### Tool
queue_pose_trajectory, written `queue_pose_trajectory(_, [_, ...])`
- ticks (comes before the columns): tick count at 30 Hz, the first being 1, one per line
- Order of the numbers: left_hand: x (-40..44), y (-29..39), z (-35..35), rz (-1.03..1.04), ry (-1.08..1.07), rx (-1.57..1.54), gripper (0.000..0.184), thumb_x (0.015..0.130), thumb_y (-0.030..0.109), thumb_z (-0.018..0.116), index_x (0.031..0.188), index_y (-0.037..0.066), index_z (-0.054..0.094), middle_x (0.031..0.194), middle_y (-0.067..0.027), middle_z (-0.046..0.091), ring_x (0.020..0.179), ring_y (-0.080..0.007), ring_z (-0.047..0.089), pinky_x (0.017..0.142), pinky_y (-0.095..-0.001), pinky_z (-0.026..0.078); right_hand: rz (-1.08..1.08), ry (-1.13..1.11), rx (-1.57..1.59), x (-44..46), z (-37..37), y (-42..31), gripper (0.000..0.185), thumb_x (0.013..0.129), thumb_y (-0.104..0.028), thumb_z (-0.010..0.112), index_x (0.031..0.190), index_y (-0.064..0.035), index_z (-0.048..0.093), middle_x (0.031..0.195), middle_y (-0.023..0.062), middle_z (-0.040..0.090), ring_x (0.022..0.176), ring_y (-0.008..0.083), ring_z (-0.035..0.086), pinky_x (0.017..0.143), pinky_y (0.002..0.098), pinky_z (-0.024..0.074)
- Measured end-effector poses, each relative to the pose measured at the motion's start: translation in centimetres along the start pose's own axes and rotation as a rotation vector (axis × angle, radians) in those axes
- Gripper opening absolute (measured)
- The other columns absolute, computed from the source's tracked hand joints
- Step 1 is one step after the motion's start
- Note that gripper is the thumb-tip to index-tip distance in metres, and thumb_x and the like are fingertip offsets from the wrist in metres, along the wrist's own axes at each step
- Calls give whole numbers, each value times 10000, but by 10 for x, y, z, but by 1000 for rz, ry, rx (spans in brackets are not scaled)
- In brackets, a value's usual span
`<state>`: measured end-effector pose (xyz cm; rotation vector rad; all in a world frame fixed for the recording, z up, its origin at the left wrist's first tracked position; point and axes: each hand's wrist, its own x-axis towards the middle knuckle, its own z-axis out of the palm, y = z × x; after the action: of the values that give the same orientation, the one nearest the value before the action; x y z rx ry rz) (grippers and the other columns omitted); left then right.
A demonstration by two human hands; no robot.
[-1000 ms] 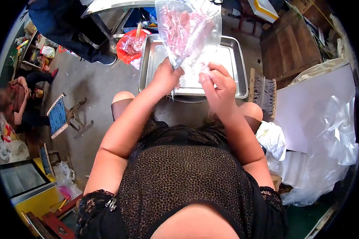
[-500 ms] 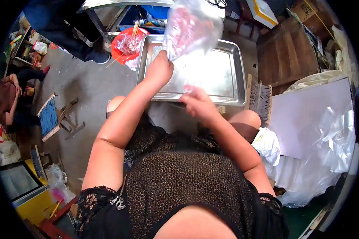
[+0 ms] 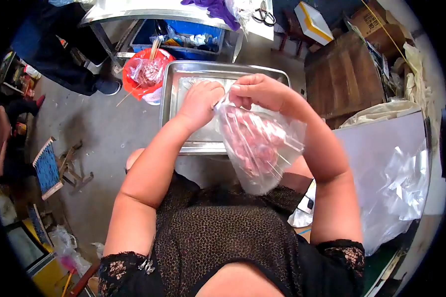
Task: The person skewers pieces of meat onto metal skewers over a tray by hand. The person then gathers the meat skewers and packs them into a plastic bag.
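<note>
A clear plastic bag (image 3: 257,148) of raw pink meat on thin sticks hangs below my hands, in front of my lap. My left hand (image 3: 201,105) is closed around the gathered neck of the bag. At that same neck, the fingers of my right hand (image 3: 257,92) are pinched together on the plastic. Behind and under my hands lies a shallow metal tray (image 3: 167,106). My wrists and the bag cover parts of it.
Beyond the tray's far left corner stands a red bag (image 3: 130,74) with meat and sticks. A metal table (image 3: 134,12) carries purple cloth (image 3: 218,10) and scissors (image 3: 265,17). A blue crate (image 3: 183,47) sits beneath. Another person's shoe (image 3: 108,87) and a small blue stool (image 3: 49,166) are left.
The bag has swung down from above the tray to in front of my lap. My right hand has risen to the bag's neck beside my left hand.
</note>
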<state>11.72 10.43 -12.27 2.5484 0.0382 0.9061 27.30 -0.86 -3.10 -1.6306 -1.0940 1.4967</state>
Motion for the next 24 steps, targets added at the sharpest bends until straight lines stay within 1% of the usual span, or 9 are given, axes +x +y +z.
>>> queue_pose_trajectory(2, [-1, -5, 6, -14, 30, -121, 90, 716, 113, 569, 805, 110, 556, 829, -52, 556, 787, -279, 550, 716, -403, 424, 5, -17, 301, 1, -5, 17, 249, 907, -241, 549, 914, -14, 653, 838, 31, 627, 756, 96, 552, 666, 228, 453])
queue_pose_trajectory(4, [-2, -4, 6, -251, -312, -462, 182, 759, 135, 583, 937, 101, 585, 938, -54, 577, 847, -285, 567, 795, -393, 433, 53, 0, 544, -10, 0, 22, 197, 894, -185, 559, 941, -18, 653, 943, 75, 644, 910, 144, 594, 786, 274, 482])
queue_pose_trajectory(6, [1, 28, -14, -486, -215, -996, 273, 775, 200, 609, 1027, 99, 582, 987, -47, 594, 913, -253, 572, 822, -387, 433, -391, 26, 138, -5, -2, 51, 167, 887, -145, 552, 943, -20, 648, 902, 63, 634, 821, 143, 586, 716, 284, 482])
queue_pose_trajectory(9, [-12, 2, 17, 64, 5, -135, 403, 886, 275, 556, 1232, 84, 479, 1045, -55, 563, 805, -152, 561, 661, -302, 483, -298, 158, 160, -6, 8, 68, 162, 877, -140, 553, 949, -25, 642, 870, 42, 614, 722, 134, 550, 659, 272, 453])
queue_pose_trajectory(10, [-10, 11, 3, -324, -189, -561, 430, 870, 349, 569, 1203, 90, 490, 1007, -49, 556, 769, -130, 536, 598, -272, 453, 36, 171, 149, -17, 15, 39, 157, 876, -140, 550, 949, -33, 640, 849, 23, 592, 663, 112, 497, 633, 263, 421])
queue_pose_trajectory(11, [-9, 15, -5, -716, -380, -976, 466, 853, 424, 581, 1174, 97, 500, 970, -43, 549, 733, -108, 510, 534, -242, 422, -95, 175, 413, -12, 21, 54, 157, 864, -170, 581, 924, -43, 651, 823, 12, 593, 657, 95, 487, 651, 243, 413])
queue_pose_trajectory(14, [-20, 3, 8, -934, -179, -1438, 509, 884, 532, 474, 1143, 94, 492, 933, -30, 522, 675, -81, 487, 463, -220, 365, -186, 324, 299, -14, 43, 53, 158, 845, -180, 624, 905, -37, 653, 805, -1, 593, 626, 84, 470, 622, 231, 410])
queue_pose_trajectory(18, [-10, 29, 24, -1054, 192, -1430, 566, 888, 598, 365, 1105, 89, 485, 876, -14, 522, 659, -78, 492, 505, -207, 390, -375, 521, -292, -3, 72, 73, 233, 745, -134, 723, 938, -39, 635, 808, 24, 588, 674, 112, 527, 617, 251, 445])
queue_pose_trajectory(24, [-25, 24, 27, -902, 93, -1364, 676, 865, 663, 269, 1157, 81, 453, 924, -29, 524, 724, -102, 531, 611, -251, 467, -533, 613, -645, -2, 92, 56, 239, 643, -161, 763, 735, -60, 567, 716, 81, 583, 697, 276, 564, 648, 366, 463])
